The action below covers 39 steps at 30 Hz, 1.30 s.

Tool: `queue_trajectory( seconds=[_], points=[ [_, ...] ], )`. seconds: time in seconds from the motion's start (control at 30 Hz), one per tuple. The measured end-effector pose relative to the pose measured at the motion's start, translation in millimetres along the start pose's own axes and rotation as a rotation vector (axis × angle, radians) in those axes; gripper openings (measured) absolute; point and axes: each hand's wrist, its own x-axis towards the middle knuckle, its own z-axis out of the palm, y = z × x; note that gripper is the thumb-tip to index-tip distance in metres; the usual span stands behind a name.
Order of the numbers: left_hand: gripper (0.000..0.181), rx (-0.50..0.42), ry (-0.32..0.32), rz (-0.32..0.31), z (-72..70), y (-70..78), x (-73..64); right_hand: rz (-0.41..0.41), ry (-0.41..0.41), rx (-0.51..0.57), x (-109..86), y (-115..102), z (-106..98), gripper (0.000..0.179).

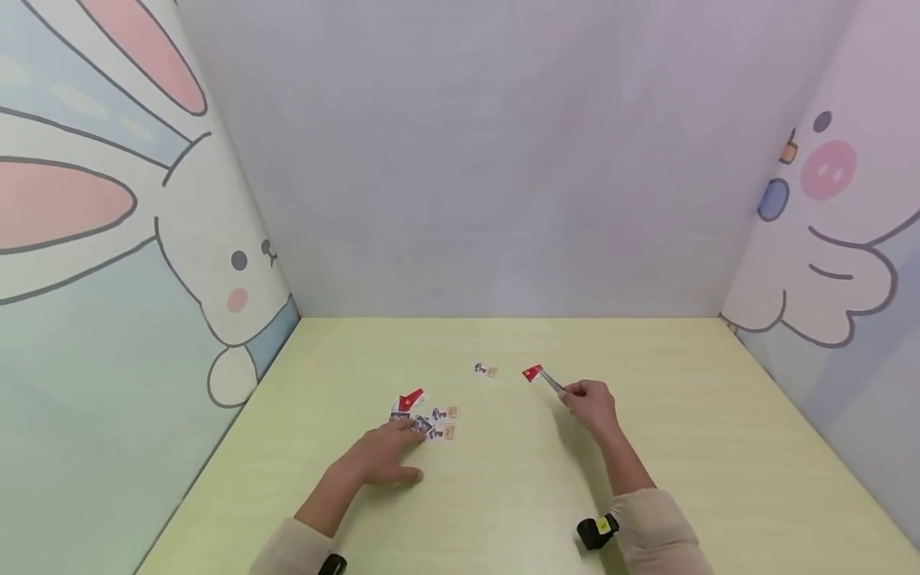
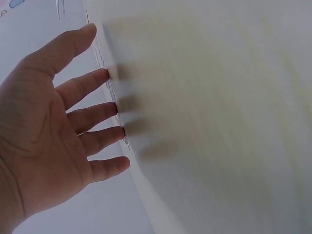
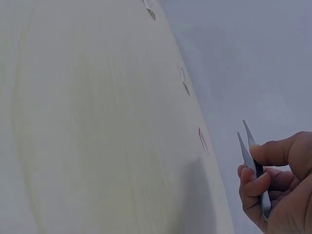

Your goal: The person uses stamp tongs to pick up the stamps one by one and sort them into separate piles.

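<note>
My right hand (image 1: pixel 591 407) pinches a pair of metal tweezers (image 1: pixel 553 382) between thumb and fingers. In the head view the tweezers' tips overlap a red stamp-like paper piece (image 1: pixel 531 373). The right wrist view shows the tweezers (image 3: pixel 252 165) with their tips apart and nothing between them, and a reddish piece (image 3: pixel 203 143) lying on the table. My left hand (image 1: pixel 384 455) spreads its fingers, their tips at the near side of a cluster of small printed pieces. In it are a red piece (image 1: pixel 412 399), a dark picture piece (image 1: pixel 422 425) and pale pieces (image 1: pixel 445 414).
A pale printed piece (image 1: pixel 485 370) lies alone on the light wooden table (image 1: pixel 503 495), left of the red one. A grey wall (image 1: pixel 460 176) borders the far edge, with cartoon-printed panels (image 1: pixel 216 263) at both sides. A black wrist device (image 1: pixel 598 531) sits by my right sleeve.
</note>
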Motion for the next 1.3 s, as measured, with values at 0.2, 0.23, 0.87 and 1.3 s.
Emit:
queue_trajectory(
  seconds=[0.2,0.23,0.87,1.3],
  points=[
    [0.056,-0.009,-0.009,0.000,1.4,-1.3,1.4,-0.005,-0.013,0.022,-2.0,-1.8,6.3,0.017],
    [0.056,-0.009,-0.008,0.001,1.3,-1.7,1.7,-0.006,-0.015,0.023,-2.2,-2.0,7.5,0.017],
    [0.057,-0.048,-0.008,0.027,-1.3,-3.6,3.2,-0.073,-0.082,0.004,-10.6,-11.4,33.9,0.009],
    [0.058,-0.056,-0.017,0.013,2.4,-8.4,5.8,-0.103,-0.174,-0.026,-20.0,-20.9,52.2,0.006]
  ],
)
